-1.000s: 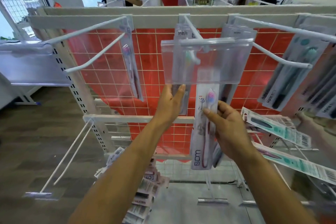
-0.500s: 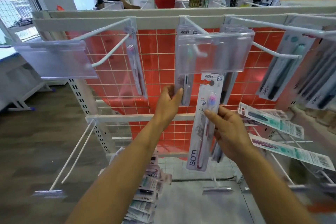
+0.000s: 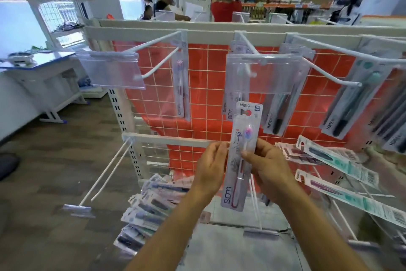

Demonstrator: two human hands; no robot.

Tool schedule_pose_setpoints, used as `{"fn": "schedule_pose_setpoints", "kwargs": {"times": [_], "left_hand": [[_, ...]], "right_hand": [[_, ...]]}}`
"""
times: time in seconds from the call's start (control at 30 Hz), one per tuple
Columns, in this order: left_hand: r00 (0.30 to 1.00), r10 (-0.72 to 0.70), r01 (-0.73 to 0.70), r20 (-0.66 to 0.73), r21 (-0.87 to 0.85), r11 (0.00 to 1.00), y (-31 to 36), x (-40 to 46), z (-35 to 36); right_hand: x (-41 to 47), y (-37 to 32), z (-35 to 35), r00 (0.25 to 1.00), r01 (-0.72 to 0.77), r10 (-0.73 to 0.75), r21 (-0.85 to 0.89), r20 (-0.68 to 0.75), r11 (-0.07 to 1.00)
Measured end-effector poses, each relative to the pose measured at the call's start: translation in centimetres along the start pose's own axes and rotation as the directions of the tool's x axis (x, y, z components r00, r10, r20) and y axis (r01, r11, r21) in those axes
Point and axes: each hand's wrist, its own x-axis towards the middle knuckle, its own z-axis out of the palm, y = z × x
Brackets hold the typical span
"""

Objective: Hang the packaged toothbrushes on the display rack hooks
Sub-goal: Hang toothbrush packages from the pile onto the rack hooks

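A packaged pink toothbrush (image 3: 241, 156) stands upright in front of the red wire grid, below the middle hook (image 3: 247, 45) and its clear label holder (image 3: 261, 75). My right hand (image 3: 269, 167) grips the pack's right edge with the thumb across its front. My left hand (image 3: 212, 166) touches its left edge with loosely bent fingers. Its hang hole is free of any hook. Other packs hang at the back of the middle hook, and one pack (image 3: 181, 86) hangs on the left hook.
Dark toothbrush packs (image 3: 349, 103) fill the hooks at the right. Lower right hooks carry teal packs (image 3: 338, 158). A pile of loose packs (image 3: 151, 209) lies at the rack's foot. An empty lower-left hook (image 3: 105, 174) juts forward. People stand behind the rack.
Both hands and the pack dropped away from the middle hook. My left hand let go of the hanging pack and came to the held pack's left edge.
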Motion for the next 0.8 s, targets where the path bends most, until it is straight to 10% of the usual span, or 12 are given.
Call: {"fn": "schedule_pose_setpoints", "kwargs": {"times": [0.5, 0.8], "left_hand": [[0.985, 0.164, -0.167, -0.058, -0.044, 0.985, 1.2, -4.5, -5.0], [0.927, 0.324, -0.34, -0.19, -0.052, 0.939, 2.4, -4.3, -10.0]], "right_hand": [[-0.9, -1.1, 5.8, 0.974, 0.15, -0.153, 0.025, 0.167, 0.988], [-0.6, -0.5, 9.0, 0.984, 0.176, -0.177, 0.085, 0.013, 0.981]]}}
